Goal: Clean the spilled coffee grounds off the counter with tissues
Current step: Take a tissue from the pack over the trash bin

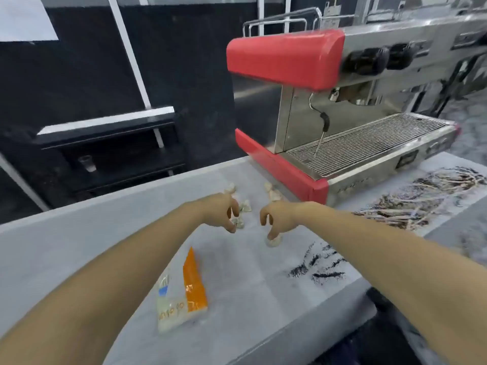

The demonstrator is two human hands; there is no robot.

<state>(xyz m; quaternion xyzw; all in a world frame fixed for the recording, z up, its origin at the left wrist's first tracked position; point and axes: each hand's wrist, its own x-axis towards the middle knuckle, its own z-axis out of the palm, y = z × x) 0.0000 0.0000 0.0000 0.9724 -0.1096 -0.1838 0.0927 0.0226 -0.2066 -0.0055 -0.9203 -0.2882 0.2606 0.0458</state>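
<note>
Several crumpled tissue wads lie on the grey counter [110, 233] in front of the espresso machine. My left hand [224, 212] hovers with fingers curled down over one wad [238, 222]. My right hand [276, 219] pinches another wad [274, 241] with its fingertips against the counter. More wads lie at the far side, one [229, 188] on the left and one [272, 192] near the machine's red base. Dark coffee grounds [316, 267] are smeared on the counter to the right of my right forearm. A larger brown smear [421, 204] spreads further right.
A red and steel espresso machine [342, 114] stands at the back right, its steam wand [322, 127] hanging over the drip tray. An orange and white tissue packet [184, 291] lies near the counter's front. Beyond the counter's far edge is a dark shelf with a glass [87, 163].
</note>
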